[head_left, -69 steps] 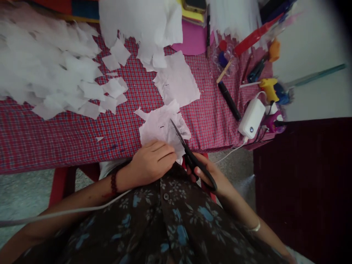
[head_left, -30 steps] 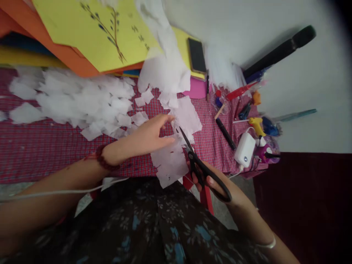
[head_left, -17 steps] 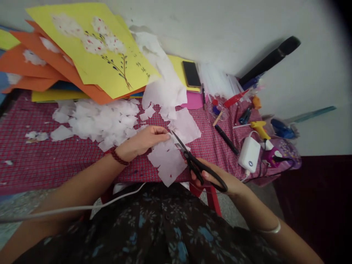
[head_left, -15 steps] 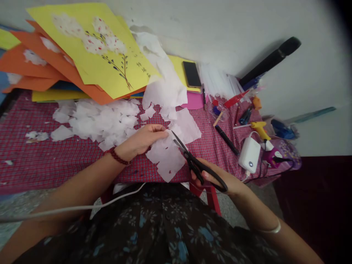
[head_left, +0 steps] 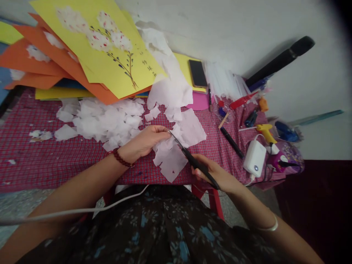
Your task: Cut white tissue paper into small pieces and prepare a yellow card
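My left hand [head_left: 150, 140] pinches a small piece of thin white paper between thumb and fingers; most of that piece is hidden. Black-handled scissors [head_left: 202, 168] are gripped in my right hand [head_left: 209, 172], their blades closed together and the tips beside my left fingertips. Beneath the blades a white paper sheet [head_left: 172, 165] with small holes and uneven edges lies on the checked tablecloth. Farther back rests another white sheet [head_left: 194, 128]. To the left of my left hand spreads a heap of cut white paper pieces [head_left: 107, 119].
Yellow card with a flower picture [head_left: 110, 55] tops a stack of orange cards [head_left: 35, 68] at the back left. A phone [head_left: 197, 73], a black marker [head_left: 231, 142], a yellow glue gun [head_left: 266, 132] and a white power bank [head_left: 255, 157] lie right. A white cable crosses my lap.
The scissors have gone from blades apart to blades together, and my right fingers have closed with them. The view has shifted slightly, moving the scene a little to the right.
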The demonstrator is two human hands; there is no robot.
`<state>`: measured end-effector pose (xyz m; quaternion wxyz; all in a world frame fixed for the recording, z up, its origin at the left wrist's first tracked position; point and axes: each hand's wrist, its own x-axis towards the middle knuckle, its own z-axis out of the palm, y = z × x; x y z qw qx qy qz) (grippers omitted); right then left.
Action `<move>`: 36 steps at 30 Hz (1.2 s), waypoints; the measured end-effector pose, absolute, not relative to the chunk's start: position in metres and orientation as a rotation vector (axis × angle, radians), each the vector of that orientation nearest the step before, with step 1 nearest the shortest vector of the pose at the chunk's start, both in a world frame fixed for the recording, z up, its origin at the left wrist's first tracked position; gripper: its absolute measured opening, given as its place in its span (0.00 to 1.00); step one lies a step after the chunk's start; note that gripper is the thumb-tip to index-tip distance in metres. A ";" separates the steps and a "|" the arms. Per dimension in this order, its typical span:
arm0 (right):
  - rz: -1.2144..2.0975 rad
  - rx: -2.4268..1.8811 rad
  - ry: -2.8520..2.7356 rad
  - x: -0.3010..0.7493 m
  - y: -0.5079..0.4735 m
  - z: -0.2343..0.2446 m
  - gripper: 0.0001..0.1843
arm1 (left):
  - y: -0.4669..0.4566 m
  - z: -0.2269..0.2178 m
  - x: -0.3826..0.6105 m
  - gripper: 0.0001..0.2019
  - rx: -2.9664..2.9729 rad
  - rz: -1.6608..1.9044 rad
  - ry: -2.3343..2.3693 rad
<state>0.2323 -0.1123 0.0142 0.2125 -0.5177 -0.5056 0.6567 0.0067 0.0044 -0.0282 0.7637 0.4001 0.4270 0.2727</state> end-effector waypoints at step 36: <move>1.732 -1.237 -1.270 0.221 -0.125 0.012 0.27 | -0.017 -0.018 0.013 0.20 1.186 0.698 0.701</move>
